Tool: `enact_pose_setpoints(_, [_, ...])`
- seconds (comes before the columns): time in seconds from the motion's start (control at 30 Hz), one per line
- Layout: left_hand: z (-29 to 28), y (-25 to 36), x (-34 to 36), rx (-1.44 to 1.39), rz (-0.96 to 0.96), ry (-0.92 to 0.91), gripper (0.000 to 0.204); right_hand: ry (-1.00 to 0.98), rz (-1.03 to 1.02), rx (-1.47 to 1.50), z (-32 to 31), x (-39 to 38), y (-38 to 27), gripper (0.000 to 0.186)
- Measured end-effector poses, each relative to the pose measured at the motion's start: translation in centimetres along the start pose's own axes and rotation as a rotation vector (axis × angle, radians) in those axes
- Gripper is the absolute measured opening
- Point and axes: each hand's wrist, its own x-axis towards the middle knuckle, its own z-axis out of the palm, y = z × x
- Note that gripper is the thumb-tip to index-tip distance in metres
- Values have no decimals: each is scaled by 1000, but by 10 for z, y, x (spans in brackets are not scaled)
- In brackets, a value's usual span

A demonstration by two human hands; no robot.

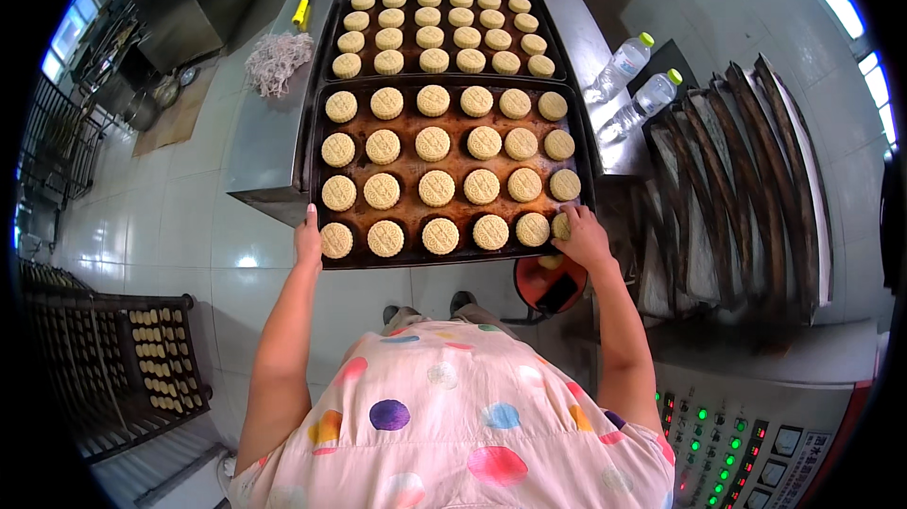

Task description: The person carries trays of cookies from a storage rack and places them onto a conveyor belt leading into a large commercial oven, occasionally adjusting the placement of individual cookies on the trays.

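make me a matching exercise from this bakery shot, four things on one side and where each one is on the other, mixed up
Things
1. left hand
2. right hand
3. two water bottles
4. stack of empty dark trays

Places
A. on the steel table right of the trays of round cakes
B. on the near left corner of the nearest baking tray
C. leaning at the far right, beyond the table
D. on the round cake at the near right corner of that tray

Pairs: 1-B, 2-D, 3-A, 4-C
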Motion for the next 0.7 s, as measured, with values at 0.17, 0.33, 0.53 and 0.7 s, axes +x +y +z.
enact_pose_setpoints(0.17, [2, -1, -3, -43, 37, 0, 69, -31, -70, -130, 6, 6, -1, 62])
enact_pose_setpoints(0.33, [0, -3, 3, -3, -19, -20, 73, 18, -102, -188, 11, 5, 1, 54])
enact_pose_setpoints(0.53, [-2, -9, 10, -71, -19, -48, 73, 106, -72, -167, 12, -6, 2, 53])
enact_pose_setpoints(0.7, [-1, -8, 10, -150, 5, -113, 69, 143, 55, -77, 8, -14, 4, 57])
